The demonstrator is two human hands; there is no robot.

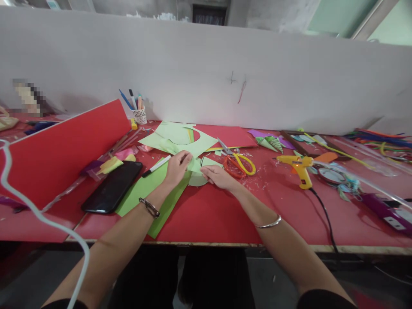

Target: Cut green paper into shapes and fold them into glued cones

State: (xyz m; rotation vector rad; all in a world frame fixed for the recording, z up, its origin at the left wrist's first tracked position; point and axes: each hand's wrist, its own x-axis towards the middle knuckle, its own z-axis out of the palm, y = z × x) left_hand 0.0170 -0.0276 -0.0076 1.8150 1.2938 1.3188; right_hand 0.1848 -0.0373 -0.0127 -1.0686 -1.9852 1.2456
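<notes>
My left hand (178,166) and my right hand (218,176) meet over a small pale green paper piece (196,171) on the red table (212,214). Both hands pinch the edges of that piece with fingers closed. A darker green sheet (144,193) lies under my left wrist. A black and white marker (156,166) rests just left of my left hand. Larger cut pale green paper sheets (177,137) lie behind the hands. Scissors with red and yellow handles (237,162) sit just right of my right hand.
A black phone (112,186) lies at the left beside a raised red board (61,150). A cup of pens (139,112) stands by the white partition. A yellow glue gun (299,166) with a black cord, paper cones (272,143) and pipe cleaners (383,141) lie at the right.
</notes>
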